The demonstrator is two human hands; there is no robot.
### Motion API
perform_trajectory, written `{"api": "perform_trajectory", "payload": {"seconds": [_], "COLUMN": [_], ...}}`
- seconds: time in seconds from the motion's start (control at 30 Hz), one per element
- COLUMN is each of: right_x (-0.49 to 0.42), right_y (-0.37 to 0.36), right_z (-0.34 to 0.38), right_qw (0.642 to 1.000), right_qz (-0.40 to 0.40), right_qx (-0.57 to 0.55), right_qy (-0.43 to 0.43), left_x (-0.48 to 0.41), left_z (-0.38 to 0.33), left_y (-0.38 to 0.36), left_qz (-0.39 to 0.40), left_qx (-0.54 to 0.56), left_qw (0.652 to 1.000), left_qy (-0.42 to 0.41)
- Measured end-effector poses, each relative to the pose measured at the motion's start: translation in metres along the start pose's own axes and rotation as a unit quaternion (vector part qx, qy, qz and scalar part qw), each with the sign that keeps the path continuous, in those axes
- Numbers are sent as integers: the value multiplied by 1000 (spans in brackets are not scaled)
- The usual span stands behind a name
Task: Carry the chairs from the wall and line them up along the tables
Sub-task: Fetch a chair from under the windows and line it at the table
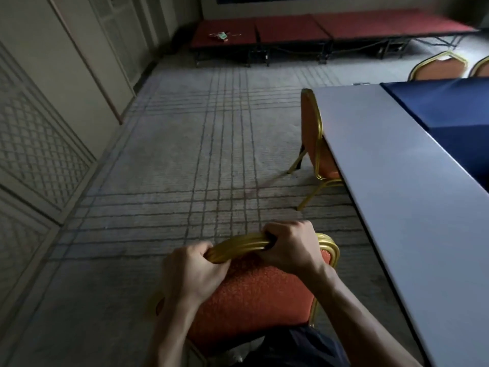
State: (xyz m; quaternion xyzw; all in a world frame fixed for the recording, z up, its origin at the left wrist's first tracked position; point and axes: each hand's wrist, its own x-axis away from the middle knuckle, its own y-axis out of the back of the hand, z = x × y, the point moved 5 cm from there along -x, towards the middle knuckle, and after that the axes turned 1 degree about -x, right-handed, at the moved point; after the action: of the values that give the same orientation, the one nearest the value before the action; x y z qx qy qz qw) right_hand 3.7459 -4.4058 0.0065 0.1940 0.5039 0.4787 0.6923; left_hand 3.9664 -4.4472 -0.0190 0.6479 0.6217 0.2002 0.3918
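Left: panelled wall (39, 128), lattice pattern on the lower sections. Grey carpet (198, 154) with grid lines runs from the wall to the desk. Far end: low red platform (291, 30).

Centre, close to the person: carried chair (251, 295), orange upholstery, gold frame. Left hand (190, 271) and right hand (288, 247) both grip the top rail of its back, fingers curled tight round the tube on either side of the crest. Legs hidden, so I cannot tell if it is lifted or standing.

Right: placed chair (312, 133) tucked against the long edge of the grey desk (397, 181). Blue cloth (449, 107) covers the desk's far part. Two more chair backs (439, 66) show beyond it.

Judgement: transport step, near its end. The next move probably calls for swinging the chair right, seat toward the desk, and setting it down in line with the placed one, without knocking the desk edge.
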Motion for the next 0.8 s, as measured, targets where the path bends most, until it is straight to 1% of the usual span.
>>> {"api": "perform_trajectory", "payload": {"seconds": [0.07,0.13,0.2,0.33,0.37,0.43,0.53,0.8], "right_x": [-23,-45,-67,-115,-126,-154,-188,-246], "right_y": [-3,-8,-18,-33,-37,-42,-45,-40], "right_z": [-13,-34,-63,-127,-143,-167,-203,-284], "right_qw": [1000,998,996,990,988,987,985,966], "right_qz": [-16,-40,-58,-85,-87,-99,-95,-68], "right_qx": [5,17,24,43,39,56,55,105], "right_qy": [-16,-38,-62,-109,-120,-112,-136,-226], "left_x": [-36,-75,-120,-208,-227,-265,-315,-419], "left_z": [-5,-18,-30,-52,-57,-68,-80,-128], "left_y": [-5,-13,-30,-79,-91,-110,-134,-206], "left_qz": [4,9,21,40,57,47,70,147], "left_qx": [-18,-32,-38,-91,-87,-81,-65,-45], "left_qw": [999,996,992,981,979,977,974,958], "left_qy": [-26,-77,-119,-169,-174,-194,-208,-244]}}
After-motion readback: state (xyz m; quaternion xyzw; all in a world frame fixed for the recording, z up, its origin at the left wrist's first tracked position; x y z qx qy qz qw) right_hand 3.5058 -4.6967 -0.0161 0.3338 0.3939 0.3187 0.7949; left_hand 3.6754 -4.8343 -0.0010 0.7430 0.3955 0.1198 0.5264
